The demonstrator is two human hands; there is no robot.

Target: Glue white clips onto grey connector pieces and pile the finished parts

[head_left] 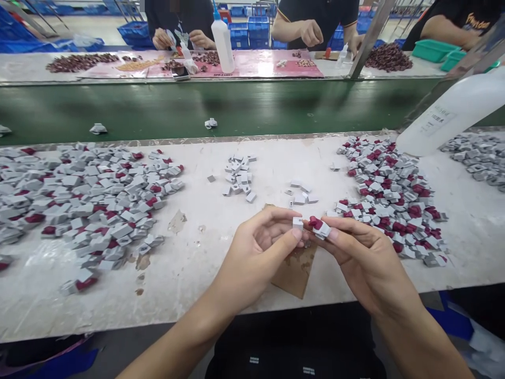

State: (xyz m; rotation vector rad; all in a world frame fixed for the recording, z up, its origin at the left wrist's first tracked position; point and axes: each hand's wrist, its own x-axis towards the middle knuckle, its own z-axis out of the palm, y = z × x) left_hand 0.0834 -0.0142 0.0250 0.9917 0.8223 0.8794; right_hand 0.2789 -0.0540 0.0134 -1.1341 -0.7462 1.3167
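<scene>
Between thumb and fingers, my left hand pinches a small grey plastic block. My right hand grips a grey and dark red plastic piece, its red part turned toward the grey block. The two pieces are close together; whether they touch I cannot tell. Beneath my hands lies a brown cardboard piece, partly covered by them. Just beyond are a few loose grey blocks and a small cluster of grey parts.
Large heaps of grey and red pieces lie left and right. A big white bottle leans at the right. Across the green conveyor belt, carrying several grey pieces, co-workers sit at a table with a squeeze bottle.
</scene>
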